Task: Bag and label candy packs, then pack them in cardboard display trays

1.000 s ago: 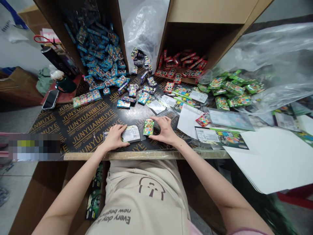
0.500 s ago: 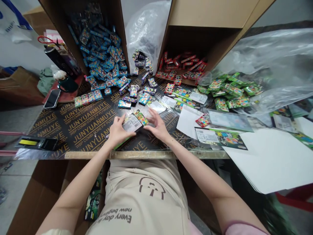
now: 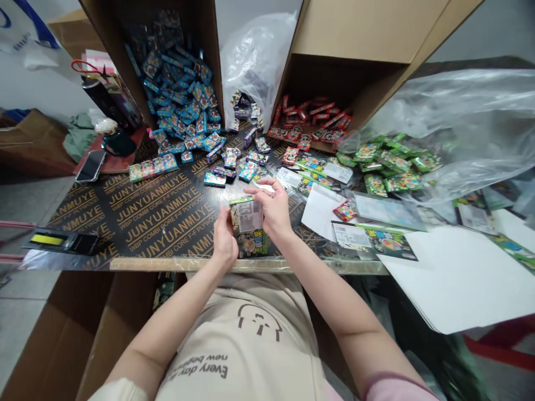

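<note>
A green-and-black printed packaging card (image 3: 253, 242) with a pale label panel stands upright between my two hands near the table's front edge. My left hand (image 3: 225, 236) is closed along its left side. Gripping the right side is my right hand (image 3: 275, 211), its fingers bent over near the top edge. What lies behind the card is hidden. Just beyond my hands lie small blue boxes (image 3: 248, 171) and purple boxes (image 3: 230, 158). A similar card (image 3: 374, 240) lies flat to the right.
Cartons at the back hold a heap of blue boxes (image 3: 179, 106) and red boxes (image 3: 321, 114). Green boxes (image 3: 393, 161) are piled by a clear plastic bag (image 3: 472, 122). White sheets (image 3: 468, 278) overhang the front right. A phone (image 3: 91, 166) lies at left.
The card has turned from lying tilted to standing upright. My left hand has moved right, and my right hand has closed on the card's right side.
</note>
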Motion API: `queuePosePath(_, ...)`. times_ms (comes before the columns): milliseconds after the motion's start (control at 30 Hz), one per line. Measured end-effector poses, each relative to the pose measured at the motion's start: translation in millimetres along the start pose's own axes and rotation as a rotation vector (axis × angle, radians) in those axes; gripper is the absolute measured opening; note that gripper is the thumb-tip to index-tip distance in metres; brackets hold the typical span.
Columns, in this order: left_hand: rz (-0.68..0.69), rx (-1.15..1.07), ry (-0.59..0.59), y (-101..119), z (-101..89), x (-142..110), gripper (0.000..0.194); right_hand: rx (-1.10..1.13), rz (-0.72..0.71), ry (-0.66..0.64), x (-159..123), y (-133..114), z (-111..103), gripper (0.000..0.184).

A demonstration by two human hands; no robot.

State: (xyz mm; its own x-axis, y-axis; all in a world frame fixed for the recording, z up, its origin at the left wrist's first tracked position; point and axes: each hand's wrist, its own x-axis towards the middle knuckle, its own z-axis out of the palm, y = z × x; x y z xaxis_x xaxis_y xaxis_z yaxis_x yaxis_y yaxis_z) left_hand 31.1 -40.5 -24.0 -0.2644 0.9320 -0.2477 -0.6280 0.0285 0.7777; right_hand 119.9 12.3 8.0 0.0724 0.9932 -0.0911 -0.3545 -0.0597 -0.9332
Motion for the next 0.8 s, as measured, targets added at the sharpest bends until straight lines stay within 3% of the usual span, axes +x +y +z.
queuePosePath(167,-0.217,-0.047,0.050,19,5.1,7,0.040,0.152,0.030,-0.109,-8,-4,-11,0.042)
queuePosePath(267,-0.299,0.025,-0.025,31,5.9,12,0.030,0.205,0.129,-0.129,-5,-5,-18,0.047)
queuePosePath(333,-0.242,0.125,-0.095,39,7.3,13,0.026,0.185,0.168,-0.157,-3,-5,-22,0.046)
queuePosePath(400,-0.070,0.264,-0.131,48,8.4,13,0.021,0.146,0.145,-0.181,-3,-3,-27,0.034)
queuePosePath(500,0.277,0.558,-0.189,61,7.9,12,0.012,0.032,-0.043,-0.156,-6,-1,-35,0.025)
queuePosePath(567,0.398,0.750,-0.252,67,6.9,13,0.013,-0.048,-0.165,-0.129,-9,-2,-41,0.024)
queuePosePath(667,0.362,0.886,-0.291,75,7.0,16,0.021,-0.097,-0.233,-0.131,-13,-5,-45,0.022)
queuePosePath(800,0.242,0.911,-0.315,79,11.1,25,0.027,-0.139,-0.236,-0.196,-13,-14,-46,0.022)
